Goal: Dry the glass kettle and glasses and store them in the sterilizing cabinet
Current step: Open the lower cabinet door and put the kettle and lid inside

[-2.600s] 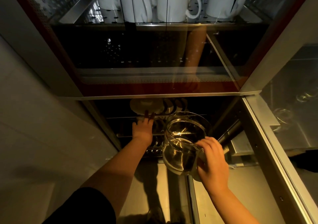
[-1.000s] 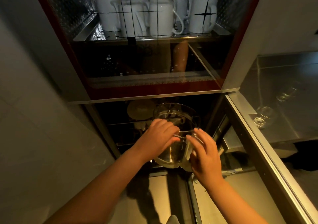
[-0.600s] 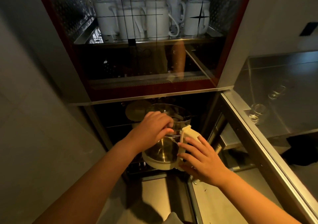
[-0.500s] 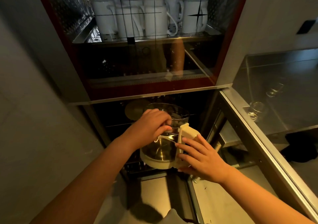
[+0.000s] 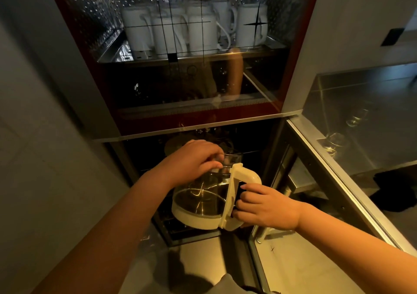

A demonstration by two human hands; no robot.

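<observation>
Dim open sterilizing cabinet [image 5: 140, 149], tilted glass kettle [image 5: 203, 201] between both hands, left hand [image 5: 194, 160] gripping rim, right hand [image 5: 264, 205] gripping handle.

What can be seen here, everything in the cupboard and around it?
Kettle: one, clear glass with cream base and handle, tipped on its side before the open lower compartment.
Mugs: several, white, on the upper shelf behind the glass door.
Cabinet: one, dark red frame, upper door closed, lower compartment open.
Plate: one, pale, standing in the dark lower compartment.
Glasses: at least two, clear, seen in the shiny panel at right.
Left hand: grips the kettle's rim.
Right hand: curls round the kettle's handle.
</observation>
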